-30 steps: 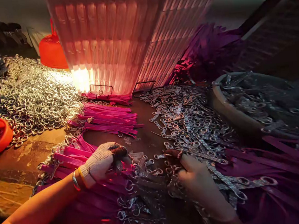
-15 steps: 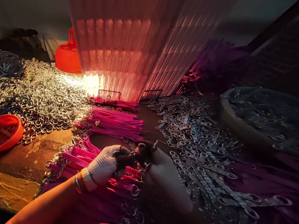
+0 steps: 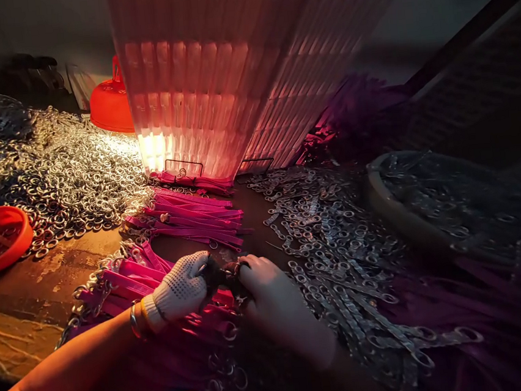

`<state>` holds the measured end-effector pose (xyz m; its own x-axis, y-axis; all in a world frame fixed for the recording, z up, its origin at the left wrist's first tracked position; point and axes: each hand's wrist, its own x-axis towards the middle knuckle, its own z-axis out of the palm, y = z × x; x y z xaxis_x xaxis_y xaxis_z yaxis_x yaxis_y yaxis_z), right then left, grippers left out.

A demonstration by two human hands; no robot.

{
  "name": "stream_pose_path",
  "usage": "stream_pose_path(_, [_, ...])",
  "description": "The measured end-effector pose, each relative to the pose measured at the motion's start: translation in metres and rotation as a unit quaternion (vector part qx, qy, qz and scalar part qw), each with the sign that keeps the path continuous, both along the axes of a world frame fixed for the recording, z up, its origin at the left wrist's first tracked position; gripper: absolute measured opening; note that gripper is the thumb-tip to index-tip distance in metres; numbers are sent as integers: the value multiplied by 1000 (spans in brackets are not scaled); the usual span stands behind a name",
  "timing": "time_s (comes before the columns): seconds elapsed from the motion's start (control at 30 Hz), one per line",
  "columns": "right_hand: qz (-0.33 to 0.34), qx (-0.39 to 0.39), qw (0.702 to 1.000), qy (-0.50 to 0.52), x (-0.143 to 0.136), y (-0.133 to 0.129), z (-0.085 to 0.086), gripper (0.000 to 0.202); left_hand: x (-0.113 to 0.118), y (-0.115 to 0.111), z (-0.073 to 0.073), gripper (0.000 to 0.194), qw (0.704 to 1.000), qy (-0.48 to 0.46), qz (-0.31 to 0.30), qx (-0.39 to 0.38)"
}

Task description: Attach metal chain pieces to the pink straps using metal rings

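Note:
My left hand [image 3: 184, 287], in a dotted white glove with dark fingertips, is closed on something I cannot make out. My right hand [image 3: 270, 293], also gloved, is closed close beside it, with small dark and shiny bits between the two. What it grips is too dark to tell. Pink straps [image 3: 130, 280] with metal rings lie beside and beneath my left hand. Another row of pink straps [image 3: 193, 214] lies beyond both hands. To the right of my right hand spread metal pieces with ring ends [image 3: 342, 274].
A heap of metal rings [image 3: 78, 176] lies under a red lamp [image 3: 111, 105] at the left. Nearby is a red bowl [image 3: 20, 240]. Ribbed translucent panels [image 3: 204, 90] stand at the back. A large basin [image 3: 382, 193] and purple straps [image 3: 358, 109] are at the right.
The whole view has shifted slightly, with the scene sliding left. My right hand has turned, its knuckles now more on top, and the thin pointed bit by its fingers no longer shows there.

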<state>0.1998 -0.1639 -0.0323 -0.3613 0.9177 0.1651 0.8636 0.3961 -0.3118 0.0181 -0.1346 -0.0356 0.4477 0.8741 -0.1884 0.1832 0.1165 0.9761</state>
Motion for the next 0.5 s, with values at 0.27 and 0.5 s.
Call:
stream_pose_path(0.27, [-122, -70, 987, 76, 17, -12, -21, 17, 19, 40, -19, 18, 989, 103, -97, 39])
stream_pose_path(0.5, [-196, -81, 903, 373, 32, -11, -32, 33, 85, 102, -41, 9, 932, 291, -111, 187])
